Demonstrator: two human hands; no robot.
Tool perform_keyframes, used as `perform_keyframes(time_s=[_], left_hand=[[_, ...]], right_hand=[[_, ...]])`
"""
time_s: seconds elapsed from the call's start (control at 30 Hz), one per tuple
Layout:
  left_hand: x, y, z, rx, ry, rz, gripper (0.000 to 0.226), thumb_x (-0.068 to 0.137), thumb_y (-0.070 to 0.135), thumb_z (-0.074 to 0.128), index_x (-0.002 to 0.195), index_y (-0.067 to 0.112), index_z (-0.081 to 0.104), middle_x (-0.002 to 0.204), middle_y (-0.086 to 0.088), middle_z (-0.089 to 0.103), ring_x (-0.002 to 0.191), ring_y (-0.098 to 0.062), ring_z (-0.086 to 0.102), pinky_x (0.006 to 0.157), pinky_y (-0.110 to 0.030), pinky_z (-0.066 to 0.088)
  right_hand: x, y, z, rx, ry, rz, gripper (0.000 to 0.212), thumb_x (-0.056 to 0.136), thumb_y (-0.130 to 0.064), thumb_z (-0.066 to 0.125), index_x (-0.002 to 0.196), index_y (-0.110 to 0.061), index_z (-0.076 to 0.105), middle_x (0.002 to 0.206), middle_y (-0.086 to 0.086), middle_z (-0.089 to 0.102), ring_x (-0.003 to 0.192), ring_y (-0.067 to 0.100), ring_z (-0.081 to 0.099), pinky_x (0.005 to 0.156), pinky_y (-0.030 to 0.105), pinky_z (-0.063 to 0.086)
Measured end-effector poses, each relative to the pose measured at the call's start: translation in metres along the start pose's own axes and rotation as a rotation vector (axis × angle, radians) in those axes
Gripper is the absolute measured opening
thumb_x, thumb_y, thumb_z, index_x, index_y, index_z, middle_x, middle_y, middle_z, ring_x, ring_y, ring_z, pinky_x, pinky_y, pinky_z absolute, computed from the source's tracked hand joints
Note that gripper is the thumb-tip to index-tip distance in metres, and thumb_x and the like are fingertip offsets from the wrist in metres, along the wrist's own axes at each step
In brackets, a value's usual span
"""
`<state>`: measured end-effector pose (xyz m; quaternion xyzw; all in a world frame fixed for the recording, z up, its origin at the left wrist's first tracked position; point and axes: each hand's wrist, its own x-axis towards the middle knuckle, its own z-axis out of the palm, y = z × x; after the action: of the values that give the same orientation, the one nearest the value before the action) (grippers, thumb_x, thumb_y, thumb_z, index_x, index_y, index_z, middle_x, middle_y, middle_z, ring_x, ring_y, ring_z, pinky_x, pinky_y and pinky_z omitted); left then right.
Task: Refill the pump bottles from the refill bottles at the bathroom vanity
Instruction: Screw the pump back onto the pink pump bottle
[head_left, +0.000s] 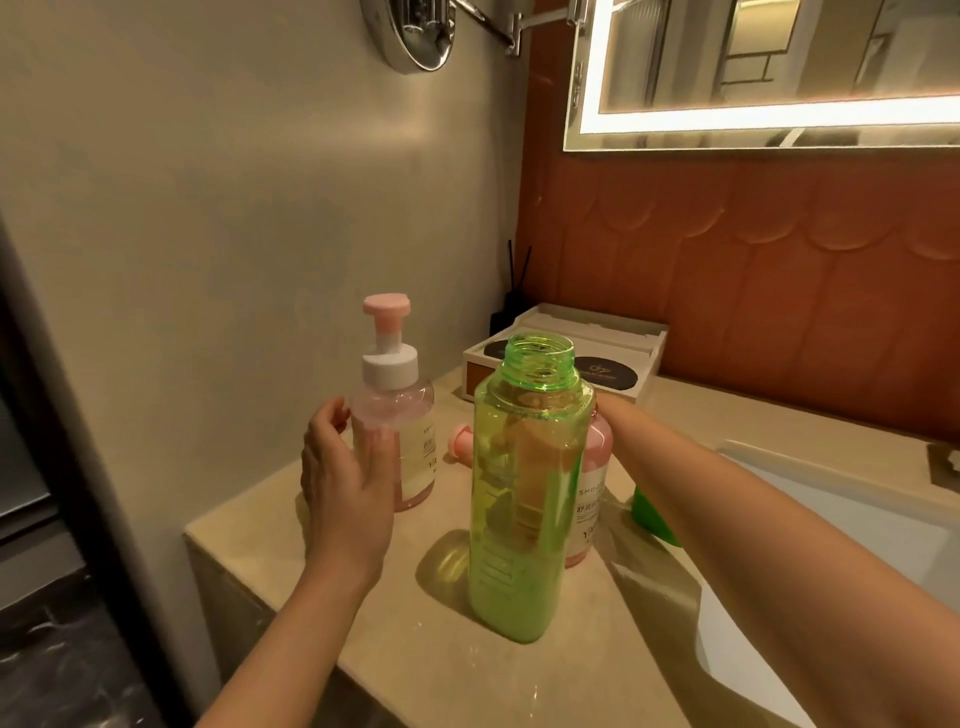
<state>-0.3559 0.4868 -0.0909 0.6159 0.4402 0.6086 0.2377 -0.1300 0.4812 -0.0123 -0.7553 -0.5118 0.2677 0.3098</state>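
1. Standing upright at the near front of the beige countertop (415, 649), the green refill bottle (519, 545) is translucent and its wide mouth is uncapped.
2. Left of it, the left hand (348, 488) lies against the near side of the left pump bottle (400, 415). Its fingers are fairly straight and loose, and the thumb sits beside the bottle's left wall, not closed round it.
3. That clear pink pump bottle stands upright near the counter's left edge, close to the wall. Its white collar and pink pump top are fitted, and pale liquid fills its lower part.
4. The right forearm (727, 509) reaches in from the near right to behind the green refill bottle. The right hand is hidden there, only a brownish blur through the plastic, so I cannot tell how its fingers lie.
5. A solid green piece (652, 519) lies on the counter under that forearm, mostly covered.
6. The second pink bottle (592, 493) stands just behind and right of the green one, its top out of sight.
7. A loose pink pump head (460, 441) lies on the counter between the two pink bottles.
8. The white sink (857, 519) is set into the counter on the right.
9. Farther back sits a white tray (652, 353) holding black round discs (605, 371), with a black reed diffuser (506, 306) in the corner.
10. On the far wall hang a lit mirror (779, 114) and a round chrome mirror (415, 36).
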Motion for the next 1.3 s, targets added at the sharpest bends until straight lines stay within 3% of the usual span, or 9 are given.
perform_keyframes(time_s=[0.13,0.27,0.33,0.4,0.5,0.6,0.9,1.1,1.3], left_hand=[[-0.002,0.001,-0.001,0.035,0.003,0.017,0.066,0.080,0.065,0.034,0.133,0.026,0.031,0.136,-0.002,0.041,0.125,-0.020,0.039,0.104,-0.052,0.035],[-0.004,0.004,0.000,0.049,0.013,0.023,0.069,0.078,0.066,0.032,0.133,0.025,0.030,0.137,-0.002,0.040,0.125,-0.019,0.038,0.102,-0.042,0.034],[-0.004,0.004,-0.001,0.071,0.017,0.026,0.070,0.078,0.067,0.031,0.133,0.025,0.030,0.137,-0.002,0.041,0.125,-0.020,0.038,0.101,-0.042,0.035],[-0.005,0.006,-0.002,0.081,0.017,0.025,0.070,0.078,0.068,0.029,0.133,0.024,0.030,0.136,-0.002,0.041,0.124,-0.020,0.039,0.100,-0.042,0.036],[-0.005,0.010,-0.004,0.089,0.014,0.018,0.073,0.077,0.069,0.027,0.134,0.023,0.030,0.136,-0.002,0.041,0.124,-0.020,0.038,0.096,-0.036,0.033],[-0.006,0.014,-0.006,0.097,0.030,0.017,0.074,0.078,0.067,0.027,0.134,0.019,0.032,0.136,-0.005,0.041,0.124,-0.021,0.038,0.095,-0.034,0.030],[-0.024,0.041,-0.018,-0.084,0.031,0.098,0.059,0.082,0.058,0.034,0.115,0.010,0.044,0.110,-0.001,0.043,0.105,-0.013,0.040,0.092,-0.034,0.036],[-0.056,0.094,-0.034,-0.179,-0.150,0.189,0.077,0.065,0.082,0.046,0.115,0.025,0.036,0.113,0.001,0.044,0.099,-0.007,0.045,0.087,-0.015,0.037],[-0.074,0.126,-0.016,-0.117,-0.330,0.071,0.101,0.062,0.032,0.083,0.138,0.030,0.016,0.143,0.000,0.033,0.128,-0.013,0.034,0.104,-0.033,0.032]], right_hand=[[0.000,0.014,0.000,0.068,-0.099,0.025,0.023,0.099,-0.006,0.035,0.085,-0.009,0.053,0.083,0.002,0.042,0.100,0.021,0.034,0.111,0.038,0.027],[-0.005,-0.006,-0.004,0.053,-0.092,0.106,0.028,0.098,-0.001,0.031,0.115,0.007,0.052,0.069,-0.003,0.042,0.075,0.018,0.045,0.103,0.024,0.031],[-0.013,-0.021,-0.006,0.080,-0.148,0.019,0.027,0.097,-0.001,0.034,0.089,-0.003,0.060,0.052,-0.004,0.056,0.064,0.014,0.054,0.072,0.018,0.048],[-0.014,-0.027,-0.012,0.074,-0.088,-0.113,0.022,0.093,-0.007,0.049,0.075,-0.001,0.060,0.061,0.006,0.065,0.066,0.017,0.054,0.066,0.028,0.049],[-0.021,-0.030,-0.029,0.101,0.040,-0.229,0.032,0.088,-0.025,0.060,0.104,0.003,0.064,0.087,0.016,0.064,0.074,0.019,0.056,0.064,0.030,0.048],[-0.035,-0.029,-0.047,0.121,0.105,-0.237,0.040,0.088,-0.034,0.059,0.107,0.001,0.063,0.073,0.002,0.059,0.057,0.007,0.055,0.053,0.018,0.045],[-0.093,0.000,-0.073,0.245,0.197,-0.160,0.045,0.088,-0.037,0.058,0.123,-0.007,0.054,0.108,0.008,0.061,0.091,0.018,0.060,0.081,0.030,0.051],[-0.137,0.012,-0.068,0.320,0.239,-0.144,0.037,0.088,-0.036,0.057,0.115,-0.011,0.058,0.093,-0.003,0.060,0.084,0.014,0.058,0.066,0.021,0.047],[-0.171,0.021,-0.057,0.395,0.241,-0.185,0.024,0.088,-0.034,0.058,0.105,-0.016,0.059,0.091,-0.005,0.062,0.084,0.012,0.059,0.069,0.024,0.048]])
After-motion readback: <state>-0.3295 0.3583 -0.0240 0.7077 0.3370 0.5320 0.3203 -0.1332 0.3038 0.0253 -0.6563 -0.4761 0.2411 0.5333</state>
